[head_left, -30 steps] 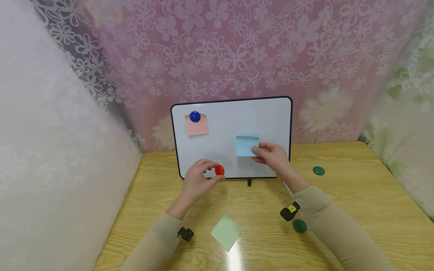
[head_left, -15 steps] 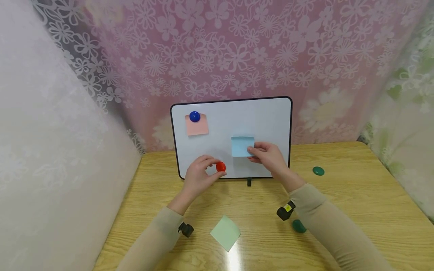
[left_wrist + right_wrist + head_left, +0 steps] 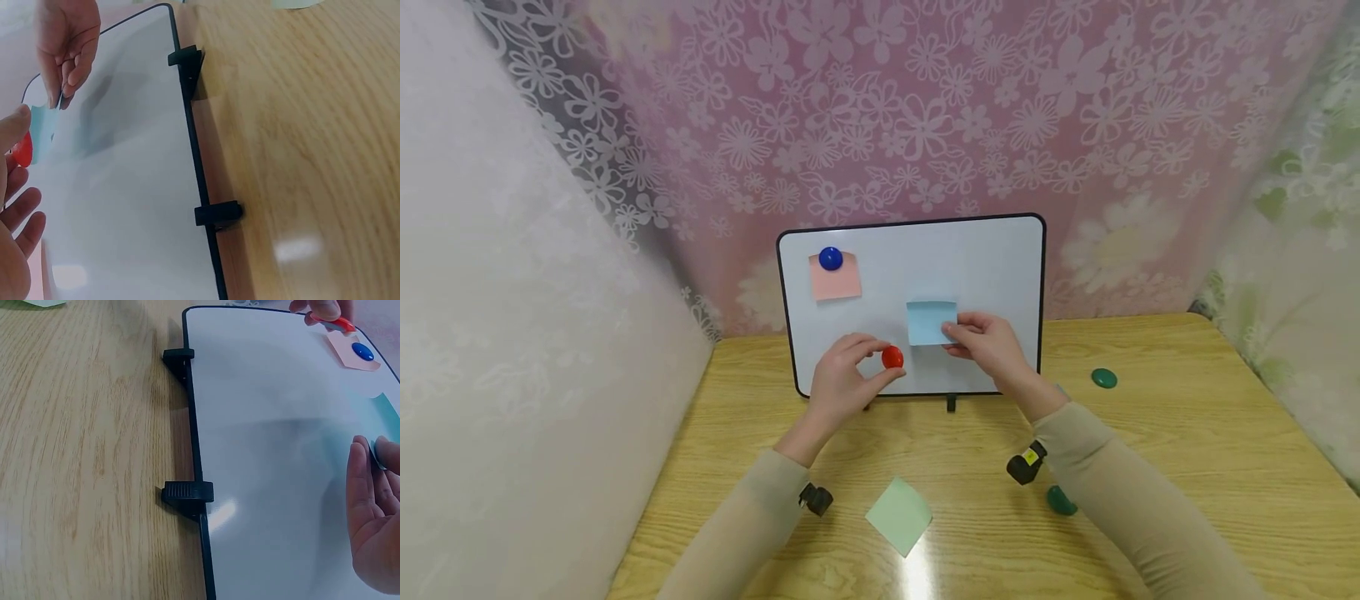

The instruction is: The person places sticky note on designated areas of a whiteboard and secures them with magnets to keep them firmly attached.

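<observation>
In the head view my left hand (image 3: 841, 377) pinches a round red magnet (image 3: 892, 357) between thumb and fingertips, in front of the whiteboard's (image 3: 985, 258) lower middle. My right hand (image 3: 996, 346) holds a light blue sticky note (image 3: 929, 323) by its right edge, thumb on the front and fingers behind. The right wrist view shows the blue note (image 3: 381, 419) apart from the board surface at the pinched edge. A pink sticky note (image 3: 837, 283) hangs at the board's upper left under a blue magnet (image 3: 831, 258).
A pale green sticky note (image 3: 899, 517) lies on the wooden table (image 3: 970, 533) in front. Two green magnets are at the right: one (image 3: 1104, 378) beside the board, another (image 3: 1062, 501) by the right sleeve. Black feet (image 3: 187, 492) support the board's lower edge.
My right hand has moved left with the blue note. The left hand has risen slightly with the red magnet and come nearer to the note.
</observation>
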